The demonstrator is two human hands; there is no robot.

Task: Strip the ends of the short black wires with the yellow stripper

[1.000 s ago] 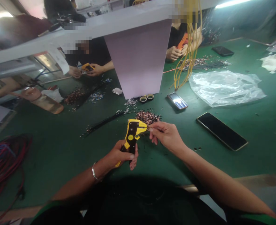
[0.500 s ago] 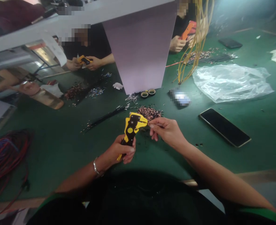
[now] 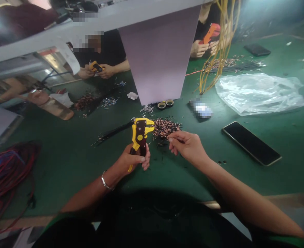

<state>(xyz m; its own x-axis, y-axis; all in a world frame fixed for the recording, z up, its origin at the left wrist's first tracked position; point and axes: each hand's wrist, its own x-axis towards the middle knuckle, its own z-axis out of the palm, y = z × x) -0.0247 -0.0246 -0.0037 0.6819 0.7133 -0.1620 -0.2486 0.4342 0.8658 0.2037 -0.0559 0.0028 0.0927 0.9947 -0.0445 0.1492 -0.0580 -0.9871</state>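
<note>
My left hand (image 3: 137, 158) is wrapped round the handles of a yellow and black wire stripper (image 3: 140, 132), whose jaws point right and stand apart. Thumb and forefinger of my right hand (image 3: 186, 143) are pinched together at the right edge of a pile of short copper-ended wire pieces (image 3: 166, 127). A thin wire seems to be in that pinch, but it is too small to make out well. Behind the stripper, a bundle of black wires (image 3: 115, 132) lies slanting on the green table (image 3: 162, 182).
A phone (image 3: 251, 143) and a clear plastic bag (image 3: 260, 93) lie at the right. Two tape rolls (image 3: 165, 104) sit below a pale upright panel (image 3: 164, 62). Red cable coils (image 3: 7, 175) are at the left, near a bottle (image 3: 53, 105). Across the table, co-workers' hands (image 3: 106, 71) hold similar tools.
The stripper has moved left, away from my right hand, and its jaws have parted. My right hand's pinch is now apart from the jaws. The view has shifted slightly.
</note>
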